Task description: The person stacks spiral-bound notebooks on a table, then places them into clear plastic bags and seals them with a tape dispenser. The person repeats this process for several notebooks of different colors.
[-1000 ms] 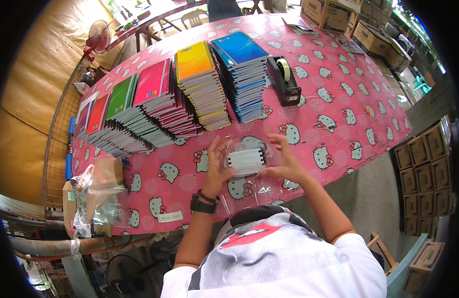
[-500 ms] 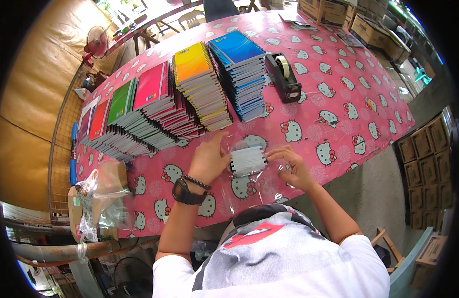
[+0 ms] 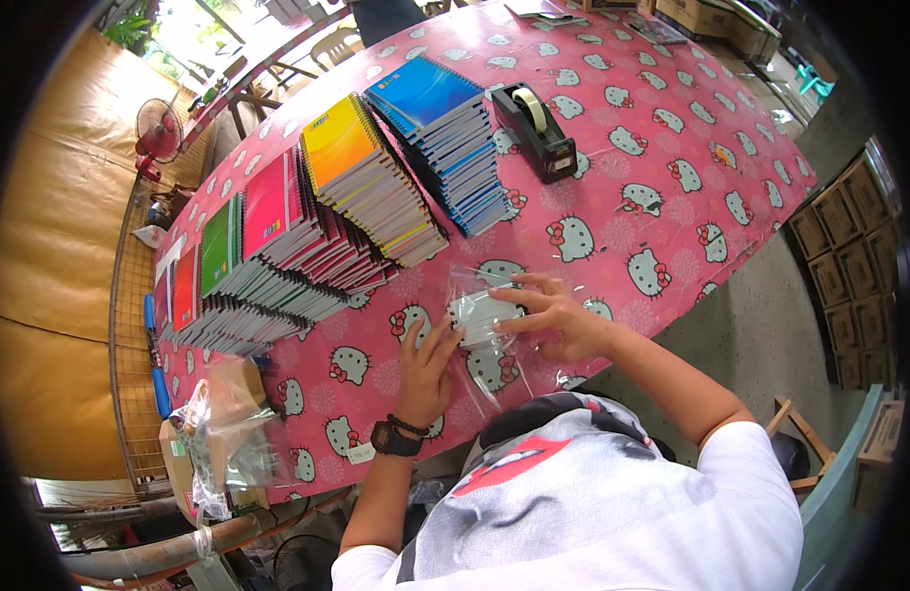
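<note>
A small white bundle with dark notched edges (image 3: 480, 317) lies inside a clear plastic bag (image 3: 482, 382) on the table; it looks like spiral notebooks seen edge-on. At its left side, my left hand (image 3: 427, 374) has its fingers spread, the tips touching or close to the wrapped edge. Over the right side of the bundle reaches my right hand (image 3: 561, 321), fingers stretched and apart, resting on the plastic. Neither hand is closed around anything. Beyond them stand stacks of spiral notebooks, among them blue (image 3: 425, 91), yellow (image 3: 340, 146), pink (image 3: 269, 202) and green (image 3: 221, 241).
A black tape dispenser (image 3: 536, 133) stands right of the blue stack. Clear plastic bags and a brown carton (image 3: 233, 424) sit at the near left table edge. The table wears a pink patterned cover (image 3: 652, 271). Cartons (image 3: 854, 266) are stacked on the floor at right.
My left hand has dropped toward me from the bundle's far left side to its near left, fingers now spread. My right hand has moved left onto the bundle. The whole view has shifted.
</note>
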The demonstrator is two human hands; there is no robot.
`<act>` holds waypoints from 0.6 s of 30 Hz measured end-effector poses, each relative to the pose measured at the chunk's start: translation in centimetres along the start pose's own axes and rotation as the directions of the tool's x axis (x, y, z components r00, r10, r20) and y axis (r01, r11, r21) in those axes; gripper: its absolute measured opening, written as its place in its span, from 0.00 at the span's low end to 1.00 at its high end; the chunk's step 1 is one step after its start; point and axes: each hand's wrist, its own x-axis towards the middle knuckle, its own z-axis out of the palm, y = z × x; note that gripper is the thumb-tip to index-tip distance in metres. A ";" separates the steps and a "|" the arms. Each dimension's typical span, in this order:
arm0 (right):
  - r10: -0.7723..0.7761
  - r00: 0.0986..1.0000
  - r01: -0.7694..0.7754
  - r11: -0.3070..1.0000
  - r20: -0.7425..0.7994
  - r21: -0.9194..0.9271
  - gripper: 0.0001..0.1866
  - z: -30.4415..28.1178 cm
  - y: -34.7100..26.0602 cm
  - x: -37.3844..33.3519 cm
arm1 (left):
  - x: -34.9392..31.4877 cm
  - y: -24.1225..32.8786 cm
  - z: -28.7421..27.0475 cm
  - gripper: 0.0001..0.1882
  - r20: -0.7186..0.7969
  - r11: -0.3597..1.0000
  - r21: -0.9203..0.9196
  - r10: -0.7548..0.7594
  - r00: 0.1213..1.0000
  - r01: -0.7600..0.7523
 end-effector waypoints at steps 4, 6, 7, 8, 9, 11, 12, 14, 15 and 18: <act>0.010 0.997 -0.005 0.998 0.080 -0.063 0.37 -0.2 -0.2 0.5 | 0.8 -0.3 -0.1 0.38 0.117 0.993 0.084 0.075 0.990 -0.086; 0.024 0.993 -0.014 0.996 0.115 -0.088 0.37 -0.4 -0.2 0.7 | 1.4 -0.4 -0.1 0.39 0.115 0.995 0.034 0.086 0.990 -0.091; 0.021 0.992 -0.009 0.995 0.121 -0.100 0.37 -0.4 -0.1 0.7 | 1.7 -0.5 -0.2 0.40 0.101 0.997 -0.013 0.083 0.991 -0.082; 0.019 0.992 -0.005 0.994 0.127 -0.113 0.37 -0.3 0.0 0.7 | 1.9 -0.7 -0.3 0.41 0.089 0.995 -0.061 0.079 0.993 -0.074; 0.021 0.991 -0.005 0.992 0.130 -0.124 0.37 -0.2 0.1 0.6 | 1.8 -0.9 -0.3 0.42 0.120 0.995 -0.071 0.080 0.990 -0.072; 0.045 0.993 -0.023 0.980 0.111 -0.196 0.36 -0.2 -0.1 0.9 | 1.6 -1.3 -0.1 0.43 0.182 0.993 -0.092 0.084 0.980 -0.068; 0.058 0.993 -0.033 0.973 0.104 -0.228 0.36 -0.1 -0.3 1.0 | 1.6 -1.4 -0.2 0.44 0.175 0.991 -0.100 0.102 0.979 -0.085; 0.079 0.990 -0.053 0.975 0.116 -0.214 0.37 -0.1 -0.5 1.3 | 2.0 -1.4 -0.4 0.44 0.159 0.987 -0.114 0.135 0.978 -0.117; 0.082 0.989 -0.055 0.976 0.122 -0.210 0.37 -0.2 -0.5 1.4 | 2.2 -1.5 -0.6 0.44 0.176 0.985 -0.133 0.134 0.975 -0.111; 0.092 0.984 -0.067 0.985 0.151 -0.160 0.38 0.0 -0.2 1.3 | 2.8 -1.5 -0.9 0.44 0.213 0.978 -0.181 0.139 0.967 -0.101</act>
